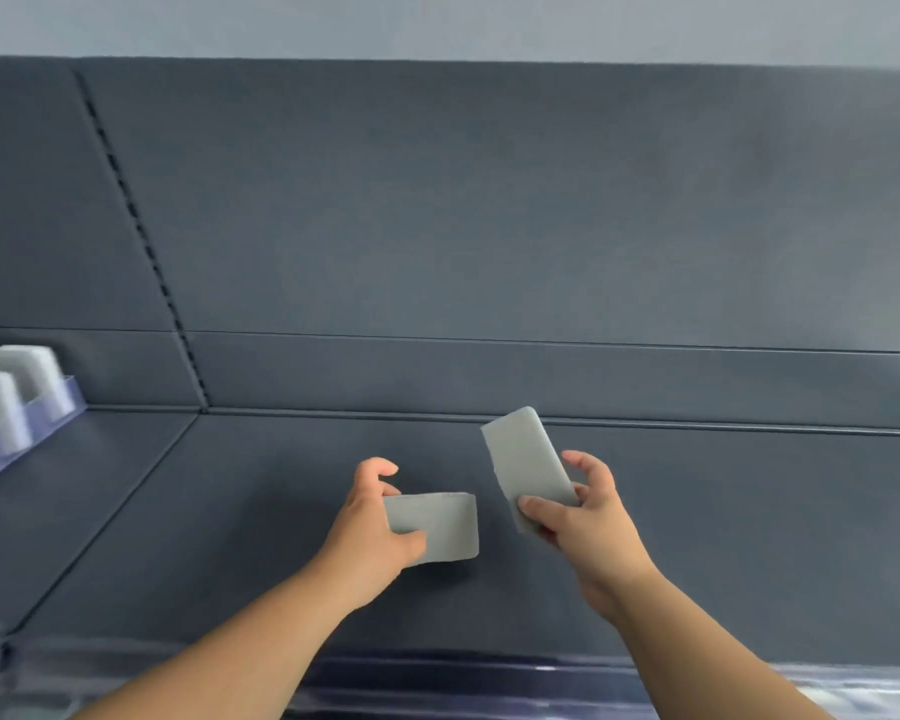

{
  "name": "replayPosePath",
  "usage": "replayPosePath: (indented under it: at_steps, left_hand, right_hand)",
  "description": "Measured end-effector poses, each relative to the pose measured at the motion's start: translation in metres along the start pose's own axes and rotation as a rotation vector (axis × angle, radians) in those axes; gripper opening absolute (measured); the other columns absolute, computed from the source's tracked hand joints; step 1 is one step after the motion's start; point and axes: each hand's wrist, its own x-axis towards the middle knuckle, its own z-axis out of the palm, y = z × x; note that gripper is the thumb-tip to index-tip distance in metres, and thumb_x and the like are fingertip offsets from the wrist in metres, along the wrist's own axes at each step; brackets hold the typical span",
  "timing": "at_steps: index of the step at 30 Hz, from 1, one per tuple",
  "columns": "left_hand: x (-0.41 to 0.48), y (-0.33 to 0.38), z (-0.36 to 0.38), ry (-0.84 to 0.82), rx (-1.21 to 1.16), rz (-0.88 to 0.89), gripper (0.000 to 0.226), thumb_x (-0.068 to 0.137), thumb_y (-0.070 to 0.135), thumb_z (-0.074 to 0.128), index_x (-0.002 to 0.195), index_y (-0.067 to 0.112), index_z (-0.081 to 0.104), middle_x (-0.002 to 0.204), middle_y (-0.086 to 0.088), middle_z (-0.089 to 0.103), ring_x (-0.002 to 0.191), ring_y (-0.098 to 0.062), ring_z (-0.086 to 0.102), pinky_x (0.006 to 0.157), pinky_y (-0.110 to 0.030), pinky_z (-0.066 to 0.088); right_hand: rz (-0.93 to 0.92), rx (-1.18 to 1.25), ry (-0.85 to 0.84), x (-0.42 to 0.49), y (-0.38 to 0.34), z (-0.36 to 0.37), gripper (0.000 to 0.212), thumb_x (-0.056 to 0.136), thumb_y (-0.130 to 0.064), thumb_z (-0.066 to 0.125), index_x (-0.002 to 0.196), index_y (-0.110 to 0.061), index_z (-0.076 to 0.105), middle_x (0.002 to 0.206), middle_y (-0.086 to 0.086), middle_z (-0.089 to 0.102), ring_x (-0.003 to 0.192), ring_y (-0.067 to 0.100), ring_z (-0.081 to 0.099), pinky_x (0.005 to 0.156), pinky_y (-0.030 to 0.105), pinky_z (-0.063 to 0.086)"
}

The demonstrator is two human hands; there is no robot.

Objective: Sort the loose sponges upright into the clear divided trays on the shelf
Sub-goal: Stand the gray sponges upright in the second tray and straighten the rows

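My left hand (370, 522) grips a pale grey rectangular sponge (445, 527) by its left end, holding it roughly level above the dark shelf. A second grey sponge (526, 459) is pinched at its lower end in my right hand (583, 517), tilted up and to the left. The two sponges are apart, about a hand's width between them. At the far left edge stands a clear divided tray (55, 415) with several white sponges (1, 413) upright in its compartments.
The dark grey shelf board (261, 511) runs left to right, backed by a dark panel (489, 226) with a slotted upright (141, 236). A clear plastic front strip (489, 678) lines the shelf's near edge.
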Motion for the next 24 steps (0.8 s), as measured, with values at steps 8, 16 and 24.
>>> replayPosePath:
  at_steps: [8,16,24]
  left_hand:
    - [-0.096,-0.079,-0.13,0.17,-0.138,-0.071,0.06,0.058,0.036,0.085,0.104,0.029,0.047,0.101,0.008,0.062,0.091,-0.013,0.061,0.076,-0.029,0.051]
    - [-0.225,-0.183,-0.263,0.464,-0.598,-0.162,0.034,0.077,0.01,0.076,0.104,0.02,0.058,0.102,-0.003,0.071,0.092,-0.017,0.068,0.077,-0.033,0.056]
    - [-0.303,-0.258,-0.346,0.558,-0.634,-0.191,0.038,0.085,0.012,0.069,0.118,0.024,0.058,0.1,0.004,0.071,0.089,-0.008,0.069,0.078,-0.029,0.057]
  right_hand:
    - [0.106,0.089,-0.288,-0.085,0.003,0.136,0.028,0.087,0.001,0.052,0.112,-0.011,0.057,0.094,0.006,0.066,0.078,0.018,0.062,0.07,0.032,0.052]
    - [0.118,-0.07,-0.577,-0.198,0.029,0.315,0.035,0.086,0.002,0.052,0.117,-0.014,0.056,0.109,0.012,0.066,0.099,0.029,0.064,0.069,0.028,0.053]
    - [0.019,-0.247,-0.679,-0.262,0.042,0.435,0.04,0.088,-0.051,0.057,0.099,-0.015,0.069,0.1,0.006,0.071,0.091,0.021,0.065,0.077,0.031,0.05]
